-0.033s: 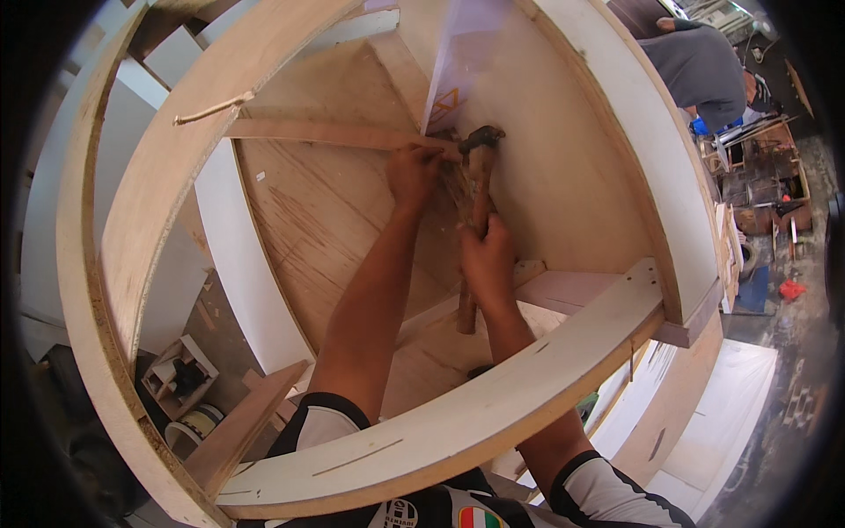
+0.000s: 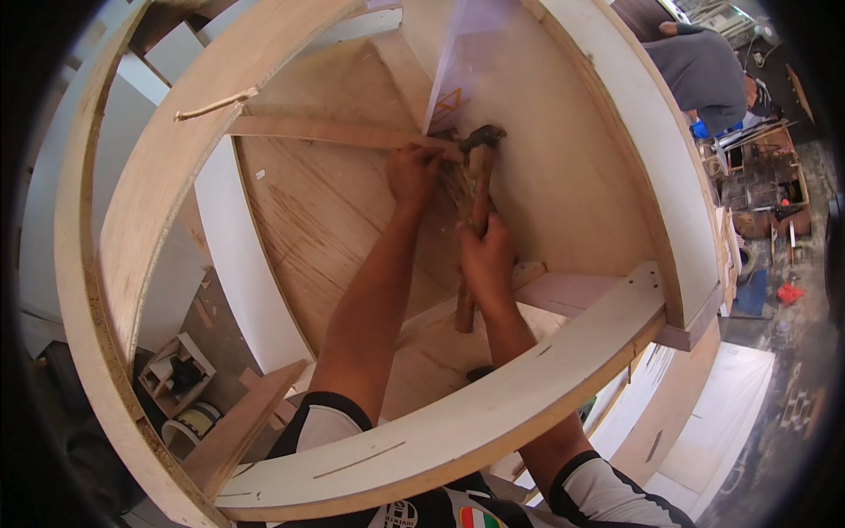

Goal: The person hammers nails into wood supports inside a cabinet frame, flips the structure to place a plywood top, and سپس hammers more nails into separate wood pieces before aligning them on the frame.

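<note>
My right hand is wrapped round the wooden handle of a hammer, deep inside a wooden cabinet frame. The hammer's dark head is up beside the right inner panel, close to the end of a long wooden strip. My left hand is closed at that same end of the strip, its fingertips pinched together against it. Whatever lies between those fingertips is too small to make out. Behind the strip is a brown plywood panel with scuff marks.
A white-faced rail crosses in front of me, over both arms. Curved wooden frame edges rise at the left. On the floor at lower left are a small open box and a bucket. Another person bends at far right.
</note>
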Motion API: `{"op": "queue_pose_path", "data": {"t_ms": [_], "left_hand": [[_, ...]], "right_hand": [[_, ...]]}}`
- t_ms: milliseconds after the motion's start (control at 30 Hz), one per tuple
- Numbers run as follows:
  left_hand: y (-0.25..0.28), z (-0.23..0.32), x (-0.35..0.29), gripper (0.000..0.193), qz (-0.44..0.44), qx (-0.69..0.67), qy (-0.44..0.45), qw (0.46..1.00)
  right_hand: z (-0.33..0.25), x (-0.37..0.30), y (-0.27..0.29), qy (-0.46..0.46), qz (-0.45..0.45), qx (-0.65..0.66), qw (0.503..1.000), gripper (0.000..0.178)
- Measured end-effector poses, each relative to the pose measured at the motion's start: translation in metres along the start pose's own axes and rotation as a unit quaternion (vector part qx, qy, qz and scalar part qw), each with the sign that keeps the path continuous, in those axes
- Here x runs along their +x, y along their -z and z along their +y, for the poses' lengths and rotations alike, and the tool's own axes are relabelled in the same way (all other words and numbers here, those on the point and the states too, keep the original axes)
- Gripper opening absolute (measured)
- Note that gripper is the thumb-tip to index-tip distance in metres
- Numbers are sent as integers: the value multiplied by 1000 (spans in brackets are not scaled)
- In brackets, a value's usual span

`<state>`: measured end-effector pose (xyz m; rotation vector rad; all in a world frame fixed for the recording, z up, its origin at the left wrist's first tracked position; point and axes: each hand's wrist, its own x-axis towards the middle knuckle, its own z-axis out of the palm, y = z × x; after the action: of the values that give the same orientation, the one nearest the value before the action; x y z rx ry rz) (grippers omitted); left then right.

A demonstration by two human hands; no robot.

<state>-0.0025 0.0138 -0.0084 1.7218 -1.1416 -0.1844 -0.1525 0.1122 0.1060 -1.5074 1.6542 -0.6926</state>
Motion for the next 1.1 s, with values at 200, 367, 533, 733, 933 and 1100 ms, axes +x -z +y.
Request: {"op": "queue_pose_path", "data": {"t_ms": [200,367,533,733,933,1100], "left_hand": [[-15,0,-3,13,39,10,24,999],[-18,5,-4,12,58,53,28,997],[-18,9,-3,12,40,28,73,996],[-21,12,-3,11,55,11,82,995],[-23,11,-5,11,61,20,68,996],[-22,13,-6,13,95,46,42,994]], "right_hand": [[-16,11,-9,-18,-22,-9,1000,42],[-28,22,-25,-10,-28,-44,999,42],[-18,19,-39,129,47,-137,981,44],[3,16,-57,110,87,-110,984,51],[3,12,-52,122,67,-108,984,53],[-8,7,-51,108,48,-77,990,51]]}}
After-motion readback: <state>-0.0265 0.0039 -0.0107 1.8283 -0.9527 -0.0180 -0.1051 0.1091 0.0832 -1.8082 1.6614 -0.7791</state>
